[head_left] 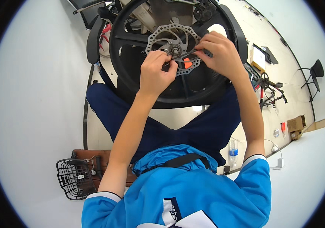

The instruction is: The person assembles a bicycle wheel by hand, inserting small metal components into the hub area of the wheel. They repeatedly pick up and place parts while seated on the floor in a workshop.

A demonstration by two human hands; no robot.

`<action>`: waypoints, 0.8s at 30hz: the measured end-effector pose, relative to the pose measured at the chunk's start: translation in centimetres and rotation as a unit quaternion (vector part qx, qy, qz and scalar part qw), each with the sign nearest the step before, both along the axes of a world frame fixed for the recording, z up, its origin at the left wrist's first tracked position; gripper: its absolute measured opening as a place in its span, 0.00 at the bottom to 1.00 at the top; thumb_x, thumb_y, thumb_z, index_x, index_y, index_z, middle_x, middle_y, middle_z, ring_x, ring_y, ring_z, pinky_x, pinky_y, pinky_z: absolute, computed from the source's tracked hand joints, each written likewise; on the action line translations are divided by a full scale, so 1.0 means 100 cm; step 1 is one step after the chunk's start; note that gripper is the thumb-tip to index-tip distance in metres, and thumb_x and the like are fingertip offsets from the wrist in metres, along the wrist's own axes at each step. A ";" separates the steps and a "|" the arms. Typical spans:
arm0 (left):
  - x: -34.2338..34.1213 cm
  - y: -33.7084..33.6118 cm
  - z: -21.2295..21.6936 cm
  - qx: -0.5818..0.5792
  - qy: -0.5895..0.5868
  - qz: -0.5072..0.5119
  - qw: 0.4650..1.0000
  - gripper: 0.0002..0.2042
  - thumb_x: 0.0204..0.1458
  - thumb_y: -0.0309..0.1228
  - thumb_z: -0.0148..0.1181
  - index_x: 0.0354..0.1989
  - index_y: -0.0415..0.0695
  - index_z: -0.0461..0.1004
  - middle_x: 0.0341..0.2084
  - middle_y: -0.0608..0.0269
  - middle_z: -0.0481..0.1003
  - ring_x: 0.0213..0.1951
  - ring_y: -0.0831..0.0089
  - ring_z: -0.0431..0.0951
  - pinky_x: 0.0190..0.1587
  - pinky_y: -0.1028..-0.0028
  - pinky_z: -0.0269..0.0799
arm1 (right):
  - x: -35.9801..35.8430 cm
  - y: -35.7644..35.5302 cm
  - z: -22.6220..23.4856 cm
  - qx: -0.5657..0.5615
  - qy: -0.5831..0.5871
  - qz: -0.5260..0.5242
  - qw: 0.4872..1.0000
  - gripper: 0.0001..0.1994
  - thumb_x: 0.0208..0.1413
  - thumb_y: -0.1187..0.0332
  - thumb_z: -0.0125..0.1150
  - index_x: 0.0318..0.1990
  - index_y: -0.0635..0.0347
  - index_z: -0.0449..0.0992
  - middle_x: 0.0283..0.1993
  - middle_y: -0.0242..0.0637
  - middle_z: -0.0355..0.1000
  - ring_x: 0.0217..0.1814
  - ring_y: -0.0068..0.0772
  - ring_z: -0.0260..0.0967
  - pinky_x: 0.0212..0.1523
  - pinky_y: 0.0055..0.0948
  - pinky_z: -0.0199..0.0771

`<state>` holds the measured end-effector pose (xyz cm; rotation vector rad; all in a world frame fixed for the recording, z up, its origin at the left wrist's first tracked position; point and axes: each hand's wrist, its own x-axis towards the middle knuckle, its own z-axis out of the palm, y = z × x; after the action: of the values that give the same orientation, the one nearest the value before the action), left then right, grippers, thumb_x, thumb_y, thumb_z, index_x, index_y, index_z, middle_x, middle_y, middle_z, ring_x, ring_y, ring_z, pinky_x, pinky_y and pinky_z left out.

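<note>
A black spoked wheel (113,62) lies flat in front of me, with a silver drilled brake disc (165,29) around its hub (175,50). My left hand (156,72) is closed in a pinch at the near left side of the hub. What its fingertips hold is hidden. On the right edge of the disc my right hand (219,53) pinches a thin dark strip-like piece (189,53), which runs toward the hub and my left fingertips. I cannot make out its exact kind. A small orange patch (188,63) shows through the disc, between the hands.
The wheel rests over a black chair with armrests (93,41). Red-handled pliers (104,37) are at its left. A black basket (75,178) stands lower left, a plastic bottle (233,152) lower right. Bicycle parts (270,89) and a cardboard box (295,124) sit on the right floor.
</note>
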<state>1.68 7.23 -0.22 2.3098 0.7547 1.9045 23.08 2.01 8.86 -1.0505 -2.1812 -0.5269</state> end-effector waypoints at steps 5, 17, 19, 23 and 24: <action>-0.001 0.000 0.000 -0.007 0.025 -0.033 0.999 0.05 0.43 0.18 0.68 0.28 0.35 0.77 0.28 0.61 0.78 0.26 0.72 0.76 0.27 0.77 0.73 | -0.003 -0.025 -0.039 0.017 0.069 -0.037 0.997 0.07 0.48 0.74 0.74 0.33 0.64 0.81 0.32 0.38 0.76 0.34 0.40 0.75 0.35 0.35 0.76; -0.009 0.000 0.001 -0.016 0.044 -0.046 0.998 0.05 0.44 0.19 0.68 0.30 0.35 0.78 0.30 0.61 0.78 0.27 0.72 0.77 0.29 0.77 0.75 | -0.051 -0.039 -0.107 0.068 0.292 -0.113 0.947 0.06 0.52 0.76 0.72 0.34 0.64 0.78 0.30 0.40 0.76 0.31 0.41 0.76 0.31 0.34 0.76; -0.008 0.000 0.002 -0.014 0.046 -0.054 0.997 0.06 0.45 0.20 0.68 0.31 0.35 0.78 0.30 0.60 0.78 0.27 0.72 0.77 0.29 0.76 0.75 | -0.058 -0.040 -0.116 0.068 0.328 -0.119 0.935 0.06 0.52 0.77 0.72 0.34 0.64 0.78 0.30 0.40 0.76 0.29 0.40 0.75 0.30 0.33 0.75; -0.009 0.003 0.000 -0.025 0.052 -0.050 0.997 0.06 0.44 0.20 0.68 0.31 0.36 0.78 0.31 0.60 0.78 0.27 0.71 0.77 0.29 0.76 0.75 | -0.071 -0.043 -0.125 0.059 0.383 -0.125 0.913 0.07 0.52 0.78 0.72 0.34 0.65 0.78 0.28 0.39 0.76 0.26 0.36 0.73 0.26 0.31 0.72; -0.010 0.002 0.000 -0.024 0.052 -0.048 0.997 0.06 0.44 0.20 0.68 0.31 0.36 0.78 0.31 0.60 0.78 0.27 0.71 0.77 0.29 0.76 0.74 | -0.074 -0.043 -0.127 0.054 0.398 -0.128 0.907 0.07 0.52 0.78 0.73 0.34 0.65 0.78 0.28 0.39 0.75 0.25 0.35 0.72 0.25 0.30 0.71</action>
<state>0.68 7.42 -0.21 2.3859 0.6774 1.7181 15.70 -2.25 -3.82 -1.2239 -1.2926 -0.2513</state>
